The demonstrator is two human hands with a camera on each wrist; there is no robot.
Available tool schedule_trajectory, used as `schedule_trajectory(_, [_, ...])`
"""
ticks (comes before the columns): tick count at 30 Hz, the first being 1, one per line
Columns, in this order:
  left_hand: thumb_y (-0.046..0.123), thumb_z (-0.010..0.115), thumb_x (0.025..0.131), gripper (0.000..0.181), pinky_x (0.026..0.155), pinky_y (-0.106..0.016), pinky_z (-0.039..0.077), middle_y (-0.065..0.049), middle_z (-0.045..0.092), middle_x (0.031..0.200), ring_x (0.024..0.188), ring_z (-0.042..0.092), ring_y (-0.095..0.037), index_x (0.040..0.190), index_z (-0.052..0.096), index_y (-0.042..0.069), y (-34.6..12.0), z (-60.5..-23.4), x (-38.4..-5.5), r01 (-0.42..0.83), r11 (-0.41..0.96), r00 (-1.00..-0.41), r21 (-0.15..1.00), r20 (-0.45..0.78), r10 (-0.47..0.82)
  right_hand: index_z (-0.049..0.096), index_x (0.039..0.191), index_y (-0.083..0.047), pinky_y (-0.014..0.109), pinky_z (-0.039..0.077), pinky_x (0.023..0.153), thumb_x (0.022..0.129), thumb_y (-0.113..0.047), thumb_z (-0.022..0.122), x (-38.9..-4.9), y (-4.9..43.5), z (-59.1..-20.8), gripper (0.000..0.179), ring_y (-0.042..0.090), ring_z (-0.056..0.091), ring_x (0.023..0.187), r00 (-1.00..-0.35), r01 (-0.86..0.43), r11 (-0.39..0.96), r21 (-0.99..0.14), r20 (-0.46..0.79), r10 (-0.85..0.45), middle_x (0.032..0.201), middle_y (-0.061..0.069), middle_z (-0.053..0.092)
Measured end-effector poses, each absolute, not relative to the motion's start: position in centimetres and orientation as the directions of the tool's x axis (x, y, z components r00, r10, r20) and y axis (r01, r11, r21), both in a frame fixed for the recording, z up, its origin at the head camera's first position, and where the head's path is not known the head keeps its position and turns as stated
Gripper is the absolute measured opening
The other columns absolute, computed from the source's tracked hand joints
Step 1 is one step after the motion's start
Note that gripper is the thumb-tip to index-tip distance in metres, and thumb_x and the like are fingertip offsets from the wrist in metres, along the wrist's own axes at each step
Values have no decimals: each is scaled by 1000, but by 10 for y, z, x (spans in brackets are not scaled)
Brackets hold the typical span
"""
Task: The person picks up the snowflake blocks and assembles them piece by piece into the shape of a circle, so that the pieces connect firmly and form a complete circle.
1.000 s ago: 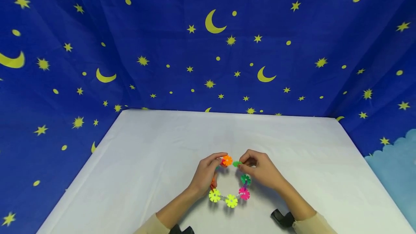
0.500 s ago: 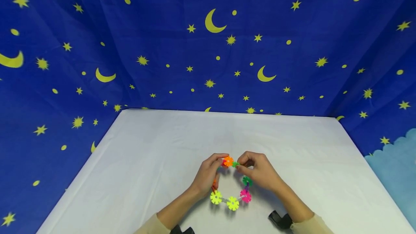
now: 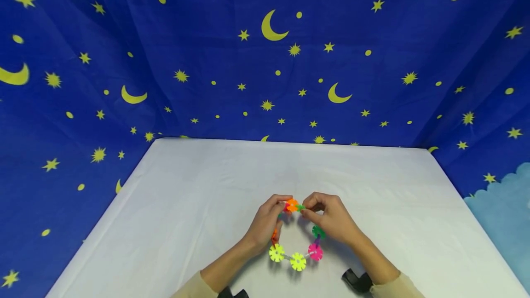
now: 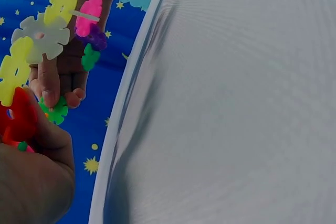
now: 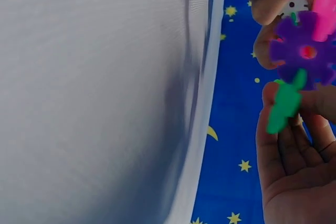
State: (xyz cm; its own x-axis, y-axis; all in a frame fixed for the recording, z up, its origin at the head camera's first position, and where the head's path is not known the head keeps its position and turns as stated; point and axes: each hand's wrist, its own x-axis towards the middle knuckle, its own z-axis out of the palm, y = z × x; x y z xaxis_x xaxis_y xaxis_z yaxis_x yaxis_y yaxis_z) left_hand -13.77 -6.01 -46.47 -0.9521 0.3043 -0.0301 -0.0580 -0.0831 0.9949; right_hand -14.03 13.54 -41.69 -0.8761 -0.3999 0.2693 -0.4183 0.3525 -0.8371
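A chain of flower-shaped interlocking plastic discs curves between both hands above the white table. My left hand [image 3: 262, 222] grips its left side, fingers beside the orange disc [image 3: 292, 205]. My right hand [image 3: 331, 215] pinches a light green disc [image 3: 300, 208] against that orange disc's edge; how deep their slots engage is too small to tell. Two yellow discs, one here [image 3: 298, 261], a pink disc [image 3: 315, 252] and a dark green disc [image 3: 318, 232] form the near and right side. The left wrist view shows a clear disc [image 4: 44, 36], a red disc [image 4: 21, 114], and the dark green end apart from the light green disc.
The white-covered table [image 3: 198, 187] spreads around the hands. A blue cloth [image 3: 232, 59] with yellow stars and moons hangs behind and at both sides. Black devices sit at the right wrist [image 3: 357, 281] and the left wrist [image 3: 233, 293].
The light green disc in my right hand has moved left, closing the gap to the orange disc. The chain's near side has shifted slightly right and toward the person.
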Motion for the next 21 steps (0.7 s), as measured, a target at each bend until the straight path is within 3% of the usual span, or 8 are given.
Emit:
schedule_trajectory(8, [21,43,103,31,32,-24,36,-24,57,102,36,35,-11,128,57,9,-59,-466,-140,-21,-101,-963,995,7,271,65,99,-5,39,53,76,90,-4,67,-146,148,-427,9,22,65,84,-904,-327,408,-852,156,-399,94,8,66])
schedule_trajectory(14, [21,42,103,30,33,-24,38,-26,58,103,35,36,-12,128,58,13,-58,-464,-141,-9,-115,-968,993,21,249,67,106,-9,32,52,74,96,-16,61,-159,177,-448,14,18,64,84,-906,-278,446,-851,78,-416,98,6,67])
schedule_trajectory(21, [19,41,103,33,33,-26,38,-20,59,100,36,37,-14,130,56,8,-62,-465,-141,-6,-115,-977,993,19,212,64,113,-5,37,52,66,99,-25,55,-165,196,-453,26,30,63,77,-821,-206,397,-895,-63,-568,89,6,67])
